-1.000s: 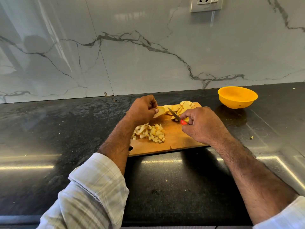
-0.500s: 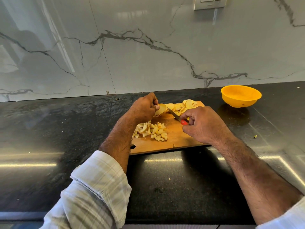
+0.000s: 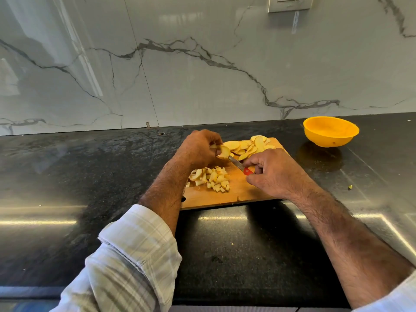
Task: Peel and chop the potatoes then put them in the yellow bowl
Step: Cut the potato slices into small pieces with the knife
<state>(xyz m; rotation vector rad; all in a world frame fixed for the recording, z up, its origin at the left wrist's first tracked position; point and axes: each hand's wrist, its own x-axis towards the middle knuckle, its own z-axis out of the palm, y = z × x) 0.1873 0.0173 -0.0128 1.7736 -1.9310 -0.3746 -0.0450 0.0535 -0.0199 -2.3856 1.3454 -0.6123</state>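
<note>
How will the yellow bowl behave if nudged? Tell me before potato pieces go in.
The yellow bowl looks like thin plastic and seems empty, so probably light. Its rounded underside on the glossy black counter suggests it may slide or rock rather than stay put. Likely not fragile.

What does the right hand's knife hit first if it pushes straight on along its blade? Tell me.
Probably the potato slice pinched in the left hand: the knife in the right hand points up-left at it, tip apparently touching it already.
</note>
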